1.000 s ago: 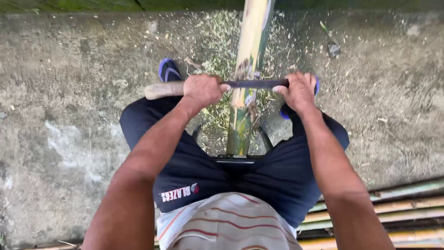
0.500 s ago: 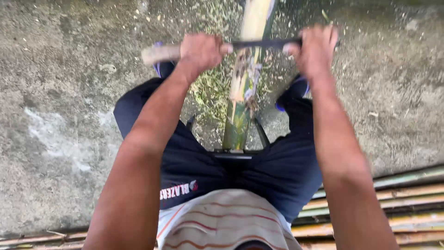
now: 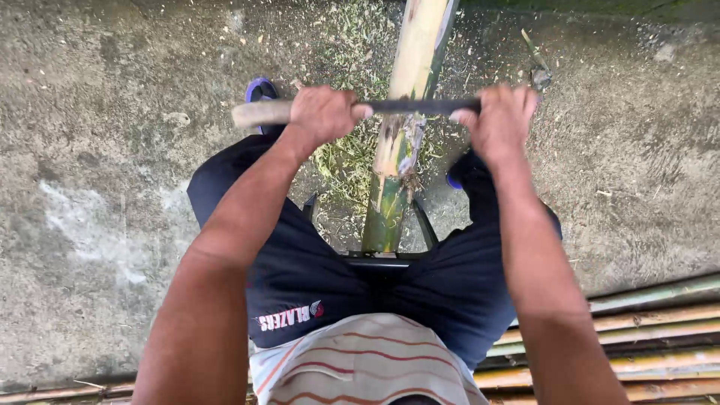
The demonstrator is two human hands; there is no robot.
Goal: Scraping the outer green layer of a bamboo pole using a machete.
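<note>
Left hand (image 3: 324,114) clamped on knife handle (image 3: 260,113); right hand (image 3: 498,118) clamped on blade (image 3: 416,107); bamboo (image 3: 401,127) between fingers.

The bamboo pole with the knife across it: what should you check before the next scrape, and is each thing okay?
1. Left hand wrapped round the pale wooden handle: ok.
2. Right hand closed on the far end of the dark flat blade: ok, though bare fingers on the blade look risky.
3. Blade lying across the long green-and-yellow bamboo pole: ok.
4. Pole's near end resting on the black metal stand between the knees: ok.
5. Blue sandal off to the side of the pole: ok.
6. Blade sharpness: cannot tell.
</note>
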